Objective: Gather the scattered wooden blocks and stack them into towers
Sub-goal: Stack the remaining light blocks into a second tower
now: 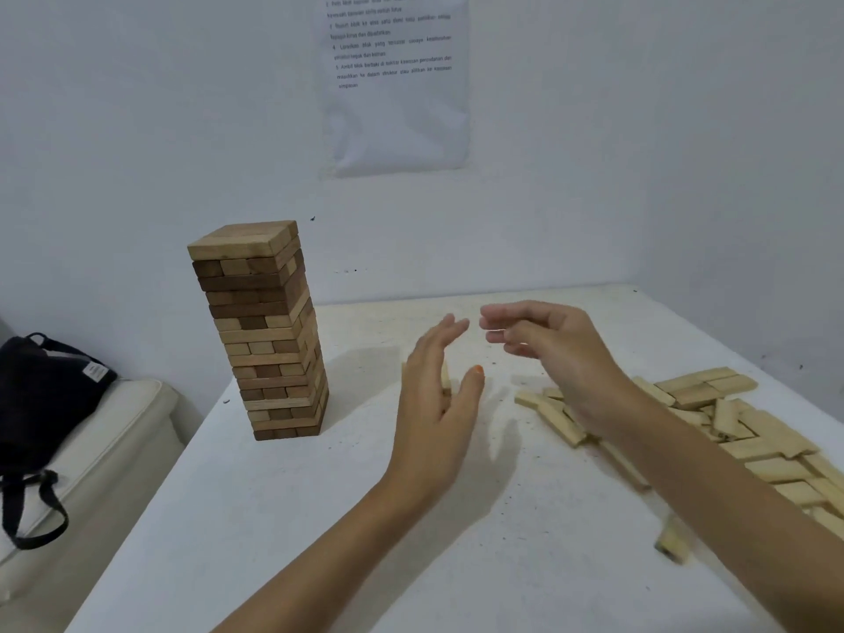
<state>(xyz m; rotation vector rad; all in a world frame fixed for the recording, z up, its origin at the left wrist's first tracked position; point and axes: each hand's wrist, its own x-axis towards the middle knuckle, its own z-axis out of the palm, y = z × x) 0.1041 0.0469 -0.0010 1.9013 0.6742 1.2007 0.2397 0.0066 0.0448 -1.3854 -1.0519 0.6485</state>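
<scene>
A tall tower of brown and tan wooden blocks [269, 331] stands on the white table [319, 518] at the left. A heap of pale wooden blocks [749, 431] lies scattered on the right side. My left hand [436, 395] hovers over the table's middle with straight fingers, holding nothing. Partly hidden behind it stands a small pale block [445, 381]. My right hand [548, 354] floats just right of it, fingers loosely bent and empty, above the near end of the heap.
One stray pale block [671, 543] lies near the table's right front. A black bag [41, 404] sits on a cream cushion [91, 459] left of the table. Walls close off the back and right, with a printed sheet [395, 79] taped up behind.
</scene>
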